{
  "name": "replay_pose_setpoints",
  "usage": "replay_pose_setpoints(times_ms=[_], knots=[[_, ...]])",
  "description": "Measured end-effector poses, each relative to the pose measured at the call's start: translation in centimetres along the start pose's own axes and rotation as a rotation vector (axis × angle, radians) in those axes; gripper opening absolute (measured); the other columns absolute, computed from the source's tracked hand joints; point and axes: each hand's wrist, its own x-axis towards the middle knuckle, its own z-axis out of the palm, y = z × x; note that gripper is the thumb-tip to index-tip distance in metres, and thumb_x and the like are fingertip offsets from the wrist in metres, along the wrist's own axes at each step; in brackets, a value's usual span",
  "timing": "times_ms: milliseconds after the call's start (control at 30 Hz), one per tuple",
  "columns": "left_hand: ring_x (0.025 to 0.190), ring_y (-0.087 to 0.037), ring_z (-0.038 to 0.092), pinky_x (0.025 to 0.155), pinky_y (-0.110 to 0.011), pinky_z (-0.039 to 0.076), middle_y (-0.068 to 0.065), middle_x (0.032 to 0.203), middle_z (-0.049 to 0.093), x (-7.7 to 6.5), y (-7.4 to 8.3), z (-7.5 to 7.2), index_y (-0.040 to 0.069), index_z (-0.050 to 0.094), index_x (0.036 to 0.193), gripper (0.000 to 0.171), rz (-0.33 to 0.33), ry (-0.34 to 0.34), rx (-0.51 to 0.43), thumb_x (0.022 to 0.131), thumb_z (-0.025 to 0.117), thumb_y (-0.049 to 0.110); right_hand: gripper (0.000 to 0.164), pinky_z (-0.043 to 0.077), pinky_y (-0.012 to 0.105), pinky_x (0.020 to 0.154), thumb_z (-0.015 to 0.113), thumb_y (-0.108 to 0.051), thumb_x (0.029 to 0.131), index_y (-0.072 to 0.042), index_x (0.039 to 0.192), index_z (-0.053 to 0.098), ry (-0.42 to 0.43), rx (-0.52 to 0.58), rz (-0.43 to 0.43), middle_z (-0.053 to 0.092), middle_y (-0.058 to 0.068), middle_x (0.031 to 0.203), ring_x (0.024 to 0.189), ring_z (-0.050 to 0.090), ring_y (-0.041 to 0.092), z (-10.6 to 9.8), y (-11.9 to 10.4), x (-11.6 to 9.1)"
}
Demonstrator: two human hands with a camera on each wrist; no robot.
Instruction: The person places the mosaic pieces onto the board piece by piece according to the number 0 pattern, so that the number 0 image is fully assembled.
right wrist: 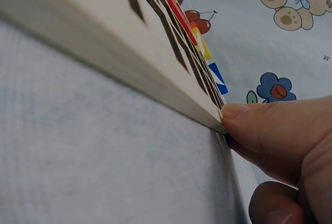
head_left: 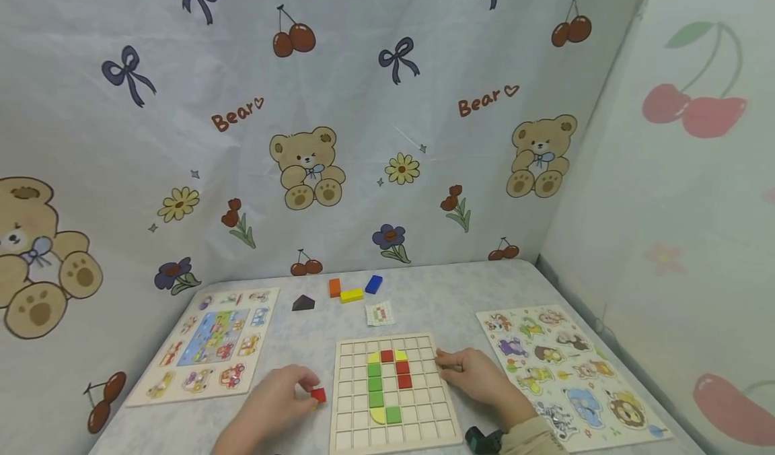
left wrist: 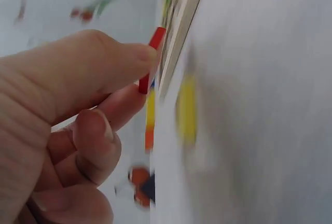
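Note:
Between thumb and index finger, my left hand (head_left: 275, 401) pinches a thin red square tile (left wrist: 152, 60), just left of the wooden grid board (head_left: 357, 435). Below that tile, a blurred yellow piece (left wrist: 187, 110) shows against the tabletop; its exact shape is unclear. Red, green and yellow tiles lie in the board's squares, among them a green tile (head_left: 375, 399) and a red tile (head_left: 404, 381). My right hand (head_left: 478, 377) holds the board's right edge, thumb on top in the right wrist view.
Behind the board lie a small pattern card (head_left: 380, 313), orange (head_left: 335, 287), yellow (head_left: 352, 296) and blue (head_left: 373, 284) blocks, and a dark block (head_left: 303, 303). A vehicle puzzle (head_left: 266, 307) is at left, an animal puzzle (head_left: 493, 320) at right. A dark object (head_left: 483, 440) sits by the right wrist.

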Motion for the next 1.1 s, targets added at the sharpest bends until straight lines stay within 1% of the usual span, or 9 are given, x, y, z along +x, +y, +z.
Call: replay_pose_setpoints(times_ms=[100, 200, 300, 400, 567, 667, 800, 900, 1100], knots=[[0.081, -0.003, 0.058, 0.072, -0.033, 0.051, 0.017, 0.090, 0.067, 0.5, 2.1, 1.4, 0.022, 0.077, 0.102, 0.021, 0.106, -0.060, 0.018, 0.082, 0.083, 0.027, 0.036, 0.043, 0.060, 0.108, 0.072, -0.021, 0.096, -0.008, 0.129, 0.072, 0.000, -0.003, -0.003, 0.062, 0.009, 0.144, 0.138, 0.052, 0.041, 0.1, 0.0, 0.1], [0.079, -0.002, 0.056, 0.070, -0.030, 0.051, 0.018, 0.090, 0.066, 1.0, 4.1, 2.5, 0.021, 0.078, 0.103, 0.021, 0.153, -0.090, 0.005, 0.083, 0.082, 0.027, 0.035, 0.042, 0.061, 0.108, 0.072, -0.022, 0.096, -0.008, 0.129, 0.072, -0.004, 0.004, -0.006, 0.061, 0.009, 0.144, 0.139, 0.051, 0.041, 0.2, -0.1, 0.0], [0.078, -0.002, 0.057, 0.068, -0.028, 0.050, 0.018, 0.090, 0.066, 1.6, 5.9, 3.4, 0.020, 0.078, 0.103, 0.021, 0.197, -0.083, 0.005, 0.084, 0.081, 0.027, 0.035, 0.041, 0.062, 0.108, 0.073, -0.022, 0.096, -0.009, 0.128, 0.073, -0.006, 0.008, -0.002, 0.061, 0.010, 0.144, 0.139, 0.050, 0.042, 0.2, 0.0, -0.1], [0.080, -0.001, 0.061, 0.067, -0.026, 0.051, 0.018, 0.090, 0.066, 2.2, 7.6, 4.4, 0.022, 0.077, 0.102, 0.018, 0.240, -0.068, 0.004, 0.085, 0.081, 0.027, 0.035, 0.042, 0.062, 0.108, 0.073, -0.023, 0.096, -0.009, 0.128, 0.073, -0.004, 0.007, 0.007, 0.061, 0.009, 0.144, 0.139, 0.050, 0.043, 0.1, 0.1, -0.1], [0.079, 0.000, 0.062, 0.064, -0.026, 0.051, 0.018, 0.088, 0.067, 3.1, 10.1, 5.9, 0.025, 0.075, 0.096, 0.012, 0.259, -0.067, -0.026, 0.086, 0.082, 0.026, 0.035, 0.043, 0.059, 0.107, 0.072, -0.025, 0.097, -0.012, 0.130, 0.072, 0.004, -0.006, 0.012, 0.062, 0.006, 0.144, 0.138, 0.052, 0.040, 0.0, 0.3, 0.0], [0.077, 0.002, 0.059, 0.063, -0.025, 0.050, 0.019, 0.086, 0.066, 3.7, 10.9, 6.8, 0.027, 0.073, 0.089, 0.010, 0.257, -0.074, -0.035, 0.086, 0.082, 0.024, 0.035, 0.045, 0.058, 0.107, 0.071, -0.025, 0.097, -0.012, 0.130, 0.072, 0.012, -0.003, 0.007, 0.062, 0.006, 0.144, 0.137, 0.053, 0.039, 0.0, 0.3, 0.1], [0.072, 0.002, 0.055, 0.061, -0.024, 0.047, 0.020, 0.081, 0.063, 4.4, 11.5, 7.6, 0.027, 0.073, 0.083, 0.010, 0.258, -0.090, -0.038, 0.085, 0.082, 0.022, 0.034, 0.044, 0.059, 0.107, 0.071, -0.025, 0.097, -0.012, 0.129, 0.072, 0.010, 0.009, 0.006, 0.062, 0.007, 0.144, 0.137, 0.053, 0.040, -0.1, 0.1, 0.0], [0.070, 0.002, 0.052, 0.060, -0.024, 0.046, 0.020, 0.079, 0.062, 4.7, 11.7, 7.9, 0.027, 0.074, 0.082, 0.010, 0.265, -0.097, -0.032, 0.085, 0.082, 0.022, 0.035, 0.043, 0.060, 0.108, 0.071, -0.024, 0.097, -0.011, 0.130, 0.072, 0.000, 0.011, 0.008, 0.061, 0.008, 0.144, 0.138, 0.052, 0.040, -0.2, 0.0, 0.0], [0.068, 0.002, 0.053, 0.059, -0.024, 0.046, 0.022, 0.078, 0.061, 5.3, 11.7, 8.2, 0.029, 0.075, 0.078, 0.013, 0.252, -0.109, -0.021, 0.087, 0.082, 0.023, 0.035, 0.043, 0.060, 0.108, 0.072, -0.024, 0.097, -0.010, 0.129, 0.072, 0.003, -0.002, 0.005, 0.062, 0.007, 0.144, 0.137, 0.053, 0.040, -0.2, 0.2, -0.1]])
